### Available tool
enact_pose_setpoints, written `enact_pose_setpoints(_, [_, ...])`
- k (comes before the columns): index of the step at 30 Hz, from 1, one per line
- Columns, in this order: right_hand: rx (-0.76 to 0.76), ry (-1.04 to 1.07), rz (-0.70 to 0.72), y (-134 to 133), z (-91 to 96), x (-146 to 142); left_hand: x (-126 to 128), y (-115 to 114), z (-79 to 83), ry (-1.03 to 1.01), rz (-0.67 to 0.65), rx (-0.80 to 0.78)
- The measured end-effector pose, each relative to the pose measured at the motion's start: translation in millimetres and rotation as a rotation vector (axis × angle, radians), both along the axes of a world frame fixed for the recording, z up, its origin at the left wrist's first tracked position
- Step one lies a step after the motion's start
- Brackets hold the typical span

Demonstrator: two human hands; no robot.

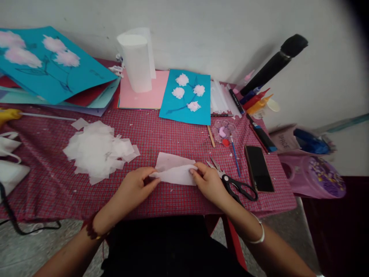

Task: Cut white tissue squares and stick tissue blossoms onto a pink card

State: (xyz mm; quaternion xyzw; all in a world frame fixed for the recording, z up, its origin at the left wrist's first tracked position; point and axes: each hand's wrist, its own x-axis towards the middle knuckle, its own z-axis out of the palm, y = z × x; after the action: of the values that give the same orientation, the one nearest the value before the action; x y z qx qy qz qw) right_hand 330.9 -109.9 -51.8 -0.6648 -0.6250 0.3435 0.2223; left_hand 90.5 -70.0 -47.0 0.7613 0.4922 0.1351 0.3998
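Observation:
A white sheet of tissue paper (pixel 175 175), partly folded over, is stretched between my two hands above the front of the table. My left hand (pixel 137 186) pinches its left end between thumb and fingers. At the other end, my right hand (pixel 209 181) grips the paper the same way. Black-handled scissors (pixel 236 184) lie with open blades beside and partly beneath my right hand. To the left of my left hand spreads a loose pile of cut white tissue pieces (pixel 95 150).
Behind stand a paper roll (pixel 137 63) and a blue card with tissue flowers (pixel 187 96). A larger blue flower sheet (pixel 49 65) leans at left. On the right lie a phone (pixel 259 169), a paintbrush (pixel 235 156), a palette (pixel 223 130) and a cutter (pixel 262 134). A glue gun (pixel 8 115) sits far left.

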Motion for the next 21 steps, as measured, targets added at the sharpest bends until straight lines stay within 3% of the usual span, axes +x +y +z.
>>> enact_pose_setpoints(4, [0.018, -0.026, -0.021, 3.6, 0.0, 0.8, 5.3, 14.5, 0.4, 0.014, 0.033, 0.015])
enact_pose_setpoints(10, [0.022, -0.328, -0.027, 9.8, 1.7, 0.5, 14.4, 33.3, -3.2, 0.207, 0.049, 0.104])
enact_pose_setpoints(21, [0.013, -0.494, -0.009, 15.1, -1.3, 0.1, 23.7, 38.3, -0.1, 0.514, 0.008, 0.155])
